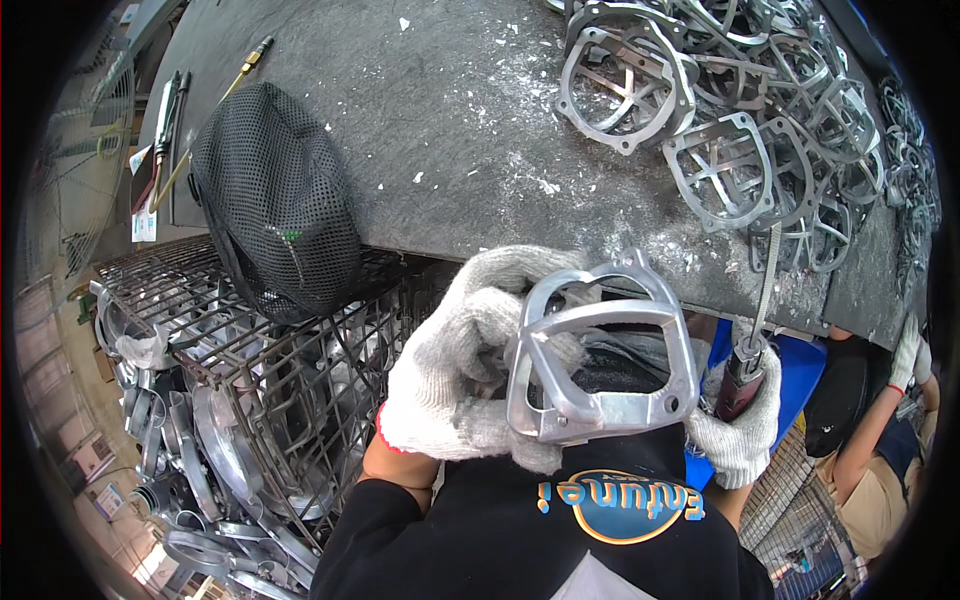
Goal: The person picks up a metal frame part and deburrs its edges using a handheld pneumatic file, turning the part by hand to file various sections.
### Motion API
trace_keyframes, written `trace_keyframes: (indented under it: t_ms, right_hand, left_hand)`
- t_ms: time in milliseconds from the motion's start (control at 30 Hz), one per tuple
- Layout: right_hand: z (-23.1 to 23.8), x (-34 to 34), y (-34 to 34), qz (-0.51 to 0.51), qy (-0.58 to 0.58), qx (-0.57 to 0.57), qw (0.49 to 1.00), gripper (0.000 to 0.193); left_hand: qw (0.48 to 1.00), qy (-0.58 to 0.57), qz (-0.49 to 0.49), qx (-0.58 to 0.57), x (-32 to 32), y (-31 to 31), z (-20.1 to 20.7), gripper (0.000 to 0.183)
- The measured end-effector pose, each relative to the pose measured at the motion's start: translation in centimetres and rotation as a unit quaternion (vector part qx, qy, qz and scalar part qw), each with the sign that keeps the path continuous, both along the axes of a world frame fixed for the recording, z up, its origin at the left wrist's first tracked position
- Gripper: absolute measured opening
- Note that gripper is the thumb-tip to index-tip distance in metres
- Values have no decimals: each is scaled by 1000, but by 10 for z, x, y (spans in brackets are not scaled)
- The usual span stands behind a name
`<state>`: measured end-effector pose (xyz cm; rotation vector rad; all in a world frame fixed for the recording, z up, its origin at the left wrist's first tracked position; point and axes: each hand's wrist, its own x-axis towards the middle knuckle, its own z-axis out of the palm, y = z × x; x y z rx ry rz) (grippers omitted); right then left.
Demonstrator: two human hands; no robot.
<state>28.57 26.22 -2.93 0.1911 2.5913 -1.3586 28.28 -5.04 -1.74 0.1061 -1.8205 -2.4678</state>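
Observation:
My left hand point(450, 370), in a white knit glove, grips a silver cast metal frame point(600, 412) by its left side. The frame is a rounded square with raised crossing bars and a small hole in one corner. It is held up in front of my chest, off the bench's near edge. To its right, my gloved right hand point(745, 430) is wrapped round the dark red handle of a file point(740, 385). The file's long thin shaft points up, away from me, and stands apart from the frame. Some left fingers are hidden behind the frame.
Metal shavings litter the dark workbench point(430, 150). Similar frames lie in a pile point(720, 170) at the far right. On the left are a black mesh bag point(280, 190), a thin hose with a brass fitting point(248, 65), and a wire cage point(250, 400) of metal parts. Another person's gloved hand point(905, 355) shows at right.

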Motion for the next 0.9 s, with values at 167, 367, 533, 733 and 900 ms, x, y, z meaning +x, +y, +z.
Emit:
trace_keyframes:
  t_ms: [167, 367, 533, 733, 900]
  right_hand:
    - [3, -3, -3, 9, 1, 5, 1000, 95]
    - [1, 0, -4, -12, 4, -52, 999, 95]
    - [3, -2, -5, 18, 14, -13, 1000, 93]
    - [7, -4, -9, 15, -9, -14, 1000, 90]
    - [5, -3, -7, 10, -5, -20, 1000, 89]
  left_hand:
    - [1000, 14, -9, -13, 2, -3, -3, 50]
    - [999, 35, -34, -21, 1, -4, -10, 49]
    - [999, 35, -36, 0, -1, 2, -12, 50]
    - [988, 60, 11, -143, -3, 1, -9, 50]
    - [963, 109, -11, -246, -10, -9, -4, 46]
